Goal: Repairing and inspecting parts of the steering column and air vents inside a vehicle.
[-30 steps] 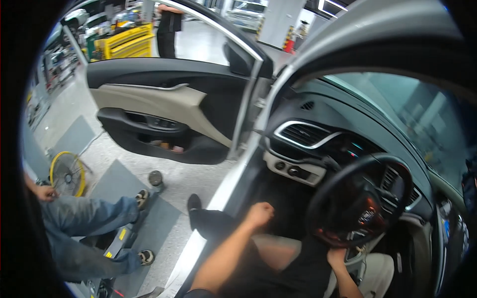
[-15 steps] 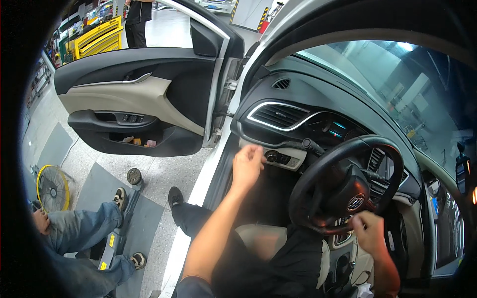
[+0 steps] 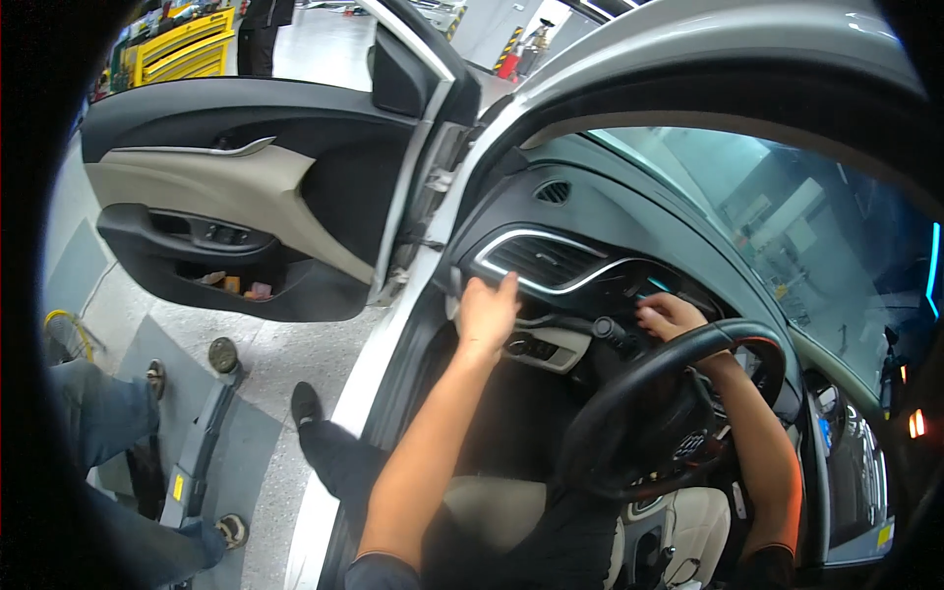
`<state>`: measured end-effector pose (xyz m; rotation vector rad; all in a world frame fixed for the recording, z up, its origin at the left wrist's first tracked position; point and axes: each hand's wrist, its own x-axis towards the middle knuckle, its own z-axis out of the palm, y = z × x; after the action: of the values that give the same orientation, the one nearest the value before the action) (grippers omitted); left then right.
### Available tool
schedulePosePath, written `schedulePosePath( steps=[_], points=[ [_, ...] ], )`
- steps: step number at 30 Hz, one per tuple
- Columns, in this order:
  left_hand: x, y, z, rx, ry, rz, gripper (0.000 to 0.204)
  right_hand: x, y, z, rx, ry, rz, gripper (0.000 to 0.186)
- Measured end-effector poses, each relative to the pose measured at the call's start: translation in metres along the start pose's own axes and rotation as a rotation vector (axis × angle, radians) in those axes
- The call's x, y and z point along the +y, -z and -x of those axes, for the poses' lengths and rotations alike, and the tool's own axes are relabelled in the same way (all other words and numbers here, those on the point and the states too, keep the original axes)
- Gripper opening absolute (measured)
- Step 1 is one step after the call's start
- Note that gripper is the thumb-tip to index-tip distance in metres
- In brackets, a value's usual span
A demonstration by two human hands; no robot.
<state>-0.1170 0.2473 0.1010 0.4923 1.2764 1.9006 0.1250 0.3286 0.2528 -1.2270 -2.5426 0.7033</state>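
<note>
My left hand [image 3: 489, 315] is at the left end of the dashboard, just below the chrome-rimmed air vent [image 3: 541, 259]. Its fingers curl closed around the lower edge of the dashboard trim [image 3: 557, 299]. Reaching past the steering wheel [image 3: 602, 418], my right hand [image 3: 673, 318] is in front of the instrument cluster [image 3: 678, 292]. The fingers there are bent together; what lies between them is hidden. Beneath this hand the control stalk [image 3: 606, 330] sticks out. Between my hands, lower down, is the light switch panel [image 3: 547, 347].
The driver's door [image 3: 236, 187] stands wide open at the left, with small items in its pocket. Beyond the sill [image 3: 344, 457], another person's jeans-clad legs [image 3: 118, 413] are beside a grey floor jack [image 3: 202, 442]. A yellow tool cabinet [image 3: 185, 49] stands farther back.
My right hand has gone from the wheel's lower rim up to the cluster area. My left hand has moved up from beside the switch panel to the trim below the vent. The view has shifted slightly.
</note>
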Motion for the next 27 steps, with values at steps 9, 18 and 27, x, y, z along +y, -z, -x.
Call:
schedulePosePath(
  steps=[9,18,27],
  points=[
    [-0.004,0.002,0.000,-0.044,0.088,0.435,0.020,-0.024,-0.034,-0.063,-0.176,-0.164,-0.259,0.036],
    [0.011,0.001,0.016,-0.059,0.001,0.279,0.026,-0.020,-0.051,-0.073,-0.150,-0.314,-0.306,0.057],
    [0.015,0.001,0.020,-0.013,0.011,0.262,0.028,-0.033,-0.060,-0.068,-0.161,-0.349,-0.374,0.050]
  ],
)
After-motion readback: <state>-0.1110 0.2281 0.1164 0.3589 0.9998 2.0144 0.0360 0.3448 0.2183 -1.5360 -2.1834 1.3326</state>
